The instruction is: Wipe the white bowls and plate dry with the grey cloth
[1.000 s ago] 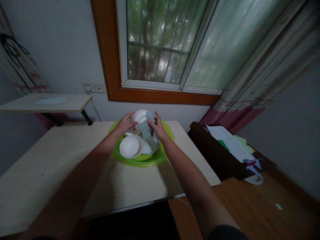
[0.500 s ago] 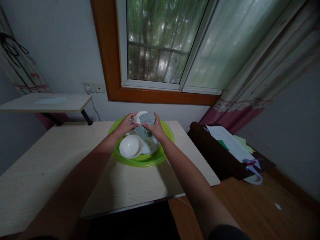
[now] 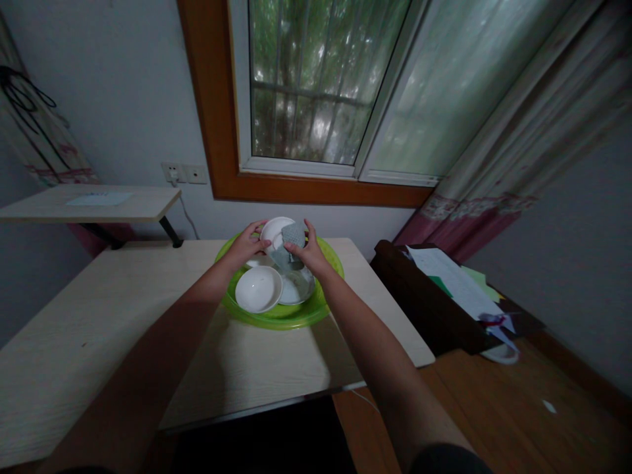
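Far left, we have a shelf (image 3: 143, 203) standing on the bench (image 3: 123, 316), with a sheet of paper (image 3: 99, 199) on it. Further right, over the far part of a green basin (image 3: 281, 324), our left hand (image 3: 248, 243) grips a white bowl (image 3: 272, 230) by its left edge, thumb on the near side, fingers behind. The bowl lies between our two hands, just right of the left one, tilted so that its hollow faces us. Being round, it has no long axis.

Over the bowl's right side lies a grey cloth (image 3: 295, 234), bunched, its longer run roughly up and down, its lower end hanging above the basin. Our right hand (image 3: 311, 251) is closed on this cloth from the right, thumb in front; we cannot tell whether its fingers also pinch the bowl's wall. The left hand is the nearer to the bowl, the right to the cloth.

Inside the basin, left to right: a second bowl (image 3: 258, 289), upright, close to us, nothing seen in it; behind it, a white piece (image 3: 259, 261), mostly hidden; then a shallow dish (image 3: 299, 289), just beside the second bowl and partly behind it.

Right of the bench stands dark furniture (image 3: 419, 289) carrying papers (image 3: 451, 283).
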Motion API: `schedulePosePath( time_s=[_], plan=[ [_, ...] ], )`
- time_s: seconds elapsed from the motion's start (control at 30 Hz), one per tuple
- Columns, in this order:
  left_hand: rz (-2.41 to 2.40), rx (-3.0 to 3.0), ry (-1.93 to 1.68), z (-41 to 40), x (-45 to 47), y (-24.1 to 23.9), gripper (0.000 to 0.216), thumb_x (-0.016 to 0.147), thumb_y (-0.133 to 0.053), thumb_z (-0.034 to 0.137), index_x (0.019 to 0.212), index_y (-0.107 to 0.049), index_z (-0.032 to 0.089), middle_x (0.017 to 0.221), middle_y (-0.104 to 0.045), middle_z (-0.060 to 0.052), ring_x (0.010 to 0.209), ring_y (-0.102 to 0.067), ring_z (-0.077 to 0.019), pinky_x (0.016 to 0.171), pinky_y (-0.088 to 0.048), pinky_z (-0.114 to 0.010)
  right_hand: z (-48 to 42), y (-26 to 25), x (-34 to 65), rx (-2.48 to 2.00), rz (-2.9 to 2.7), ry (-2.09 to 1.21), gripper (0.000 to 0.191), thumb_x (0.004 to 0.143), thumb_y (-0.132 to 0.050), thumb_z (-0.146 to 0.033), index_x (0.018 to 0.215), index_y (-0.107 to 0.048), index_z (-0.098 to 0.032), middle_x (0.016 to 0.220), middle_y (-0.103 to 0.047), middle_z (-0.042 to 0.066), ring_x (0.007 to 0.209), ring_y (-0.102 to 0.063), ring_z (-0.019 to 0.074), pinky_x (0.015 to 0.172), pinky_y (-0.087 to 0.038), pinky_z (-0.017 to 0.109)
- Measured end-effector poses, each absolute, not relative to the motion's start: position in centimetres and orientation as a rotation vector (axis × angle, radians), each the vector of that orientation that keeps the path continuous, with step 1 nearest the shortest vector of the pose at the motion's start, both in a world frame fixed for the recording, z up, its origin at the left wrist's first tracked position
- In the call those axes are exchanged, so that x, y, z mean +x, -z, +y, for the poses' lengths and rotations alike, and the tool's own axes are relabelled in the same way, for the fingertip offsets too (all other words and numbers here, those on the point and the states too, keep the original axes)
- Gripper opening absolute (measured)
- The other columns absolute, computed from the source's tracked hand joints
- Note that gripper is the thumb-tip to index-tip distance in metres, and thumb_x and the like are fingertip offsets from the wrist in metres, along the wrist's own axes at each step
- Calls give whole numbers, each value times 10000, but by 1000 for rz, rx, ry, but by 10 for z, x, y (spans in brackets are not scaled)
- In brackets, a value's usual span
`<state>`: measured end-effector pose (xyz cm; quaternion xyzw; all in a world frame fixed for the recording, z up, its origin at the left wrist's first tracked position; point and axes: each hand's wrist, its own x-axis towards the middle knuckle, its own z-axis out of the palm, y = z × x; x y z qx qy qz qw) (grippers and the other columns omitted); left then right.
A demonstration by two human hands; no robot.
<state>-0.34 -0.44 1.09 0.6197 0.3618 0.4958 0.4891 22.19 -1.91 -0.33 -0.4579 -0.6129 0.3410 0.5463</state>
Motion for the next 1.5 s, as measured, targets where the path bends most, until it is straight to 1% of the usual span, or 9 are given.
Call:
schedulePosePath(
  time_s=[0.13, 0.2, 0.5, 0.73, 0.97, 1.1, 1.23, 1.37, 1.5],
  plan=[
    [871, 1506, -1206, -9, 0, -13, 773, 708, -842, 326, 1410, -534, 230, 1271, -638, -112, 860, -697, -173, 694, -573, -277, -19, 4, 219, -1126, -1481, -731, 1261, 577, -932, -527, 1615, -265, -267, 1522, -474, 145, 1375, -513, 313, 1171, -414, 502],
    [869, 1520, -1194, -10, 1, -13, 777, 706, -844, 322, 1412, -532, 232, 1241, -652, -103, 870, -696, -179, 727, -577, -293, -19, 4, 218, -1163, -1493, -651, 1242, 564, -931, -552, 1598, -309, -256, 1531, -466, 150, 1389, -487, 322, 1194, -380, 511],
    [841, 1579, -1190, -7, -1, -12, 814, 701, -843, 441, 1405, -499, 222, 1285, -616, -121, 895, -696, -178, 745, -582, -297, -20, -2, 215, -1149, -1448, -578, 969, 728, -801, -616, 1509, -425, -181, 1499, -511, 176, 1371, -505, 313, 1193, -380, 478],
    [923, 1550, -1178, -1, 1, -4, 886, 687, -850, 393, 1463, -445, 253, 1307, -631, -120, 837, -685, -170, 688, -578, -296, -22, -2, 217, -1143, -1498, -658, 1009, 722, -816, -593, 1542, -371, -212, 1464, -529, 177, 1318, -557, 318, 1135, -445, 504],
    [1006, 1570, -1269, 11, -1, 6, 834, 647, -870, 370, 1384, -509, 219, 1348, -621, -135, 899, -699, -195, 673, -583, -287, -20, 1, 215, -1025, -1440, -763, 1044, 718, -816, -609, 1533, -268, -255, 1456, -527, 163, 1278, -592, 273, 1106, -475, 459],
    [1005, 1545, -1294, 10, -1, 5, 826, 657, -866, 354, 1386, -499, 224, 1377, -602, -133, 900, -696, -185, 683, -588, -284, -16, 5, 215, -996, -1386, -729, 875, 727, -804, -606, 1390, -357, -252, 1479, -485, 156, 1322, -547, 262, 1111, -471, 449],
    [1040, 1572, -1336, 10, -1, 6, 795, 661, -863, 331, 1368, -518, 213, 1367, -611, -130, 965, -690, -206, 760, -602, -321, -15, 4, 220, -1133, -1350, -502, 726, 715, -809, -604, 1261, -476, -258, 1458, -453, 128, 1350, -475, 275, 1122, -453, 481],
    [1050, 1607, -1354, 12, -2, 7, 772, 646, -869, 307, 1339, -541, 212, 1311, -646, -110, 1044, -683, -235, 857, -597, -362, -19, -2, 223, -1147, -1435, -351, 430, 790, -757, -598, 1012, -636, -251, 1221, -564, 87, 1187, -546, 267, 1081, -482, 477],
    [1055, 1639, -1368, 13, -3, 7, 782, 649, -869, 338, 1342, -533, 206, 1359, -621, -125, 1070, -681, -240, 871, -587, -357, -24, -8, 222, -1045, -1502, -405, 337, 900, -652, -560, 1006, -695, -244, 1124, -611, 79, 992, -618, 228, 918, -563, 401]
  ],
)
